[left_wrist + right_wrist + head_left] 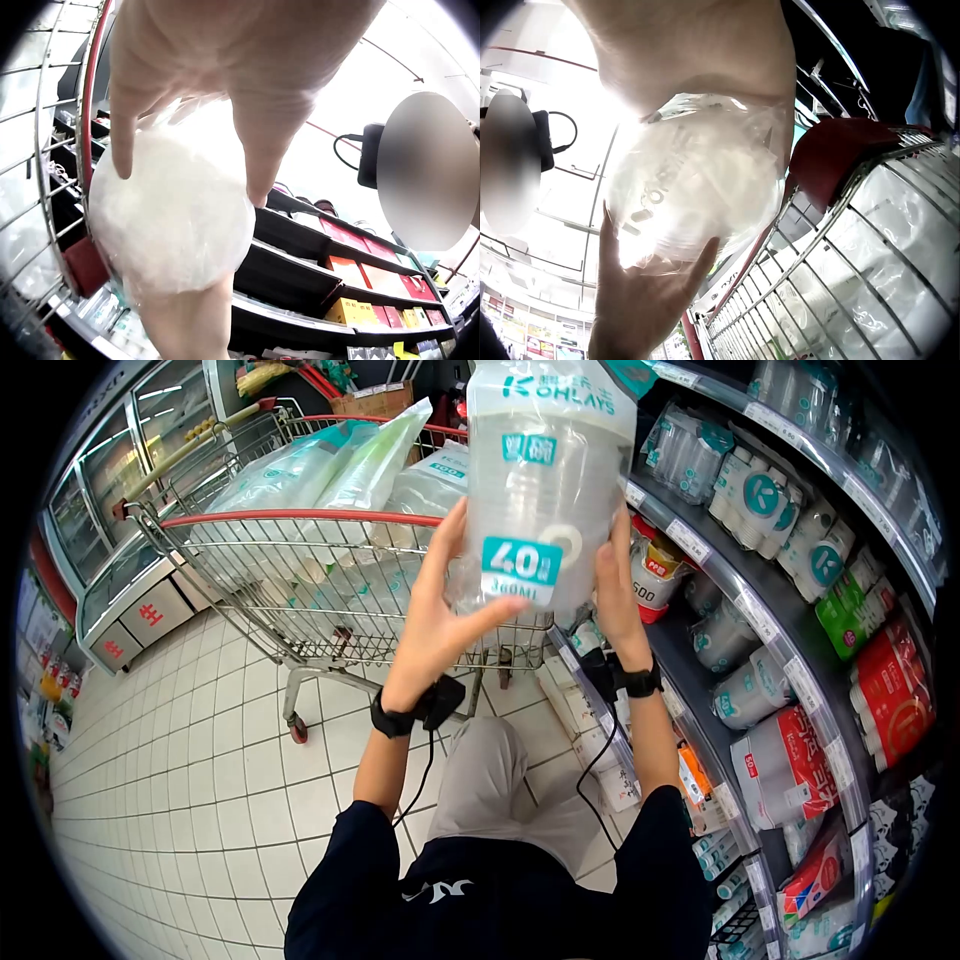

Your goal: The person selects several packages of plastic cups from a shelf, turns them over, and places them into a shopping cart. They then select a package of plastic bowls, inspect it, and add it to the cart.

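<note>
The left hand [440,615] cups the lower left side of a pack of cups [545,470], thumb stretched across the front just under the teal "40" label and fingers spread up along the plastic. The right hand [615,585] clasps the opposite side, palm flat to the wrap and fingers curled behind it. So both hands have hold of the one pack, which stands upright between them.

The pack hangs just off the near right corner of the shopping cart [300,520], its base above the level of the cart's red rim and not touching the wire. Inside the cart lie bagged packs [330,465] of similar clear ware, heaped above the rim on the far side.

To the right of the cart the shelves [760,620] crowd in close — their price-strip edge runs just beside the right wrist. To the left of the cart and in front of it, the tiled floor [200,780] lies open.
</note>
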A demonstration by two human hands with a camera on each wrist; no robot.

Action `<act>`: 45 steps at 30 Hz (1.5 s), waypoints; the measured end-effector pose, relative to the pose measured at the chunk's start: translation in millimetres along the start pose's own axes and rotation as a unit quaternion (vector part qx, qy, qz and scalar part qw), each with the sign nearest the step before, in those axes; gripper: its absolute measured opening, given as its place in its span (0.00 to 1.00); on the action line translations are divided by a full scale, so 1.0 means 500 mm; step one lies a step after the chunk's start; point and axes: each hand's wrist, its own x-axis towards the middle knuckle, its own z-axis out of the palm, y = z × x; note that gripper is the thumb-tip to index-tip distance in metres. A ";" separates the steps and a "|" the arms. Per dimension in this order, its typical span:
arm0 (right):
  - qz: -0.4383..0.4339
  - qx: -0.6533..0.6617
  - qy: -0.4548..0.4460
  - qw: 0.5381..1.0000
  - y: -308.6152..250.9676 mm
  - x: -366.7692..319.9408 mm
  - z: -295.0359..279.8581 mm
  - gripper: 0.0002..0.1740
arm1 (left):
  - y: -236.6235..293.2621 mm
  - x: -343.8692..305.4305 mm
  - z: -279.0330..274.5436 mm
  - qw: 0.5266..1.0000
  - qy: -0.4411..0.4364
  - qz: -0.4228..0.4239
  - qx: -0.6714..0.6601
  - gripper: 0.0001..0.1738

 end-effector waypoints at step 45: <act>-0.051 -0.138 0.217 0.965 0.145 0.060 0.038 0.45 | -0.077 0.148 -0.009 0.898 0.154 -0.030 0.411 0.39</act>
